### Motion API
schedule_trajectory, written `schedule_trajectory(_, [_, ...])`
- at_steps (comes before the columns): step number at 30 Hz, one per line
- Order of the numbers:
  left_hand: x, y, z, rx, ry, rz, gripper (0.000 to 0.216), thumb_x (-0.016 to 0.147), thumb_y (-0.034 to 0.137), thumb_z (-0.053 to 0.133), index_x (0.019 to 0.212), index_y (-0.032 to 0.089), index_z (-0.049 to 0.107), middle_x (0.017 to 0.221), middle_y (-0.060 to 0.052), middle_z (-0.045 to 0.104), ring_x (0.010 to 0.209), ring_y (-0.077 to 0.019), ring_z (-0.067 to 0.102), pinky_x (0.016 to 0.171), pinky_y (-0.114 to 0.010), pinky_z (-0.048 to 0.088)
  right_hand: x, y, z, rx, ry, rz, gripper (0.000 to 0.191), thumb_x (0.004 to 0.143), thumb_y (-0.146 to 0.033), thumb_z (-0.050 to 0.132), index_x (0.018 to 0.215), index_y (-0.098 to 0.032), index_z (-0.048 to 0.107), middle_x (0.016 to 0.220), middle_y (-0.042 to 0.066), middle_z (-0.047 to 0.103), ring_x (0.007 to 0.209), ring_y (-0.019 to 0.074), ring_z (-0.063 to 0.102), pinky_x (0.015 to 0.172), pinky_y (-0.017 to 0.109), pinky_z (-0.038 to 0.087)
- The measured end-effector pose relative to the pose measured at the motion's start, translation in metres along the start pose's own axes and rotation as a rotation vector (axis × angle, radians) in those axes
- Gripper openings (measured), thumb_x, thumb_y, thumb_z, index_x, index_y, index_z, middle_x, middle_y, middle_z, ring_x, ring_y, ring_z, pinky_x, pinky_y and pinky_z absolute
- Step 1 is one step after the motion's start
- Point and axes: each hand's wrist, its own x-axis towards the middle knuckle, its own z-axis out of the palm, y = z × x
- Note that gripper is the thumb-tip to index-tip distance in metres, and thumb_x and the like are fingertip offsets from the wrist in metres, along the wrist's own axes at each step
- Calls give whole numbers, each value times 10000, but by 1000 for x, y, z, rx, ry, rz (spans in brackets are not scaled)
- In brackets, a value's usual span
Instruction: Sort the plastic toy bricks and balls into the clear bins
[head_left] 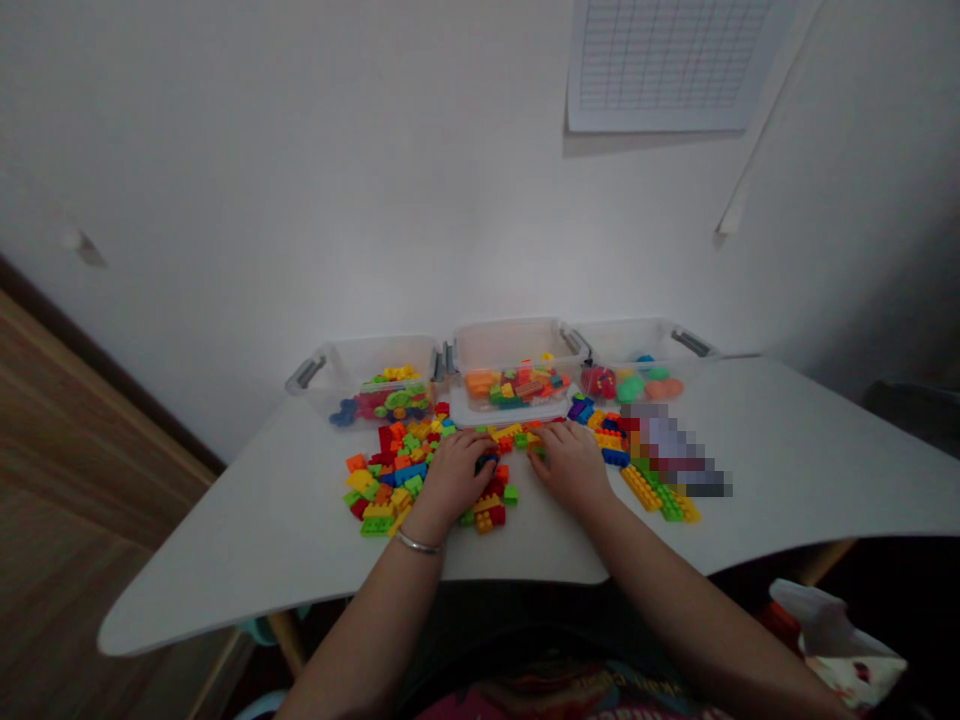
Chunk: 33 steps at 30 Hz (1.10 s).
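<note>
Both hands rest on a pile of coloured plastic building bricks (390, 475) spread over a white table (247, 540). My left hand (454, 475) lies knuckles up with its fingers curled over a dark brick (486, 462) in the middle of the pile. Beside it, my right hand (571, 462) has its fingertips bent down onto small green and orange bricks (534, 445). What either hand grips is hidden under the fingers. A thin bracelet (417, 544) circles my left wrist.
Three clear plastic bins stand in a row against the wall: the left bin (330, 362), the middle bin (510, 340) and the right bin (637, 335), each holding coloured pieces. More bricks (660, 495) lie right of my hands. A sheet with a grid (660, 60) hangs on the wall.
</note>
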Motion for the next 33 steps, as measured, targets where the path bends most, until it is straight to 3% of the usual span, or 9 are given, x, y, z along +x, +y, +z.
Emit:
schedule_trajectory(10, [0, 1, 0, 11, -9, -2, 255, 864, 239, 562, 1094, 207, 668, 1196, -69, 650, 1164, -231, 542, 1060, -419, 398, -1, 1, 2, 67, -27, -11, 135, 796, -285, 655, 919, -232, 669, 971, 76, 662, 977, 267, 550, 863, 399, 435])
schedule_trajectory(18, [0, 0, 0, 9, -5, -2, 250, 864, 247, 567, 1089, 213, 671, 1189, -68, 653, 1180, -240, 534, 1071, -428, 389, 0, 1, 6, 57, -22, -4, 358, 796, -292, 659, 1145, -216, 634, 1072, 97, 657, 1035, 288, 538, 891, 416, 431])
schedule_trajectory(28, [1, -2, 3, 16, 9, 18, 239, 852, 239, 593, 1073, 202, 680, 1159, -69, 663, 1150, -253, 542, 1059, -434, 399, 4, -4, 5, -10, -87, 35, 218, 822, -229, 594, 1030, -201, 652, 1033, 96, 650, 1007, 273, 535, 880, 390, 409])
schedule_trajectory(33, [0, -3, 4, 13, 5, 21, 242, 855, 241, 589, 1078, 206, 678, 1161, -69, 664, 1153, -252, 543, 1062, -437, 398, 5, -2, 11, 160, -103, 18, 156, 803, -145, 551, 940, -196, 608, 983, 87, 633, 955, 248, 551, 867, 379, 433])
